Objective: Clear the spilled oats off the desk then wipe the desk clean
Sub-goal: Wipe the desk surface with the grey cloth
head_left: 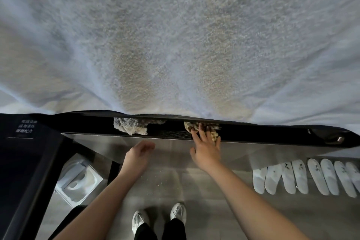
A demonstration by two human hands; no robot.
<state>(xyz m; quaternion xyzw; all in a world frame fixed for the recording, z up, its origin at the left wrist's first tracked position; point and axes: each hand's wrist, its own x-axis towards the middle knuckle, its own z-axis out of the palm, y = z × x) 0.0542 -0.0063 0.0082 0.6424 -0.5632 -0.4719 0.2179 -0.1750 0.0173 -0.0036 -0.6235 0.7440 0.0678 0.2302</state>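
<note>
Right grip flat-fingered on oats; left grip loosely curled, empty; desk lengthwise left-right.

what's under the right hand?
A heap of oats on the dark desk. The right hand rests on it with fingers spread. Oats show around the fingers; what lies directly beneath them is covered.
</note>
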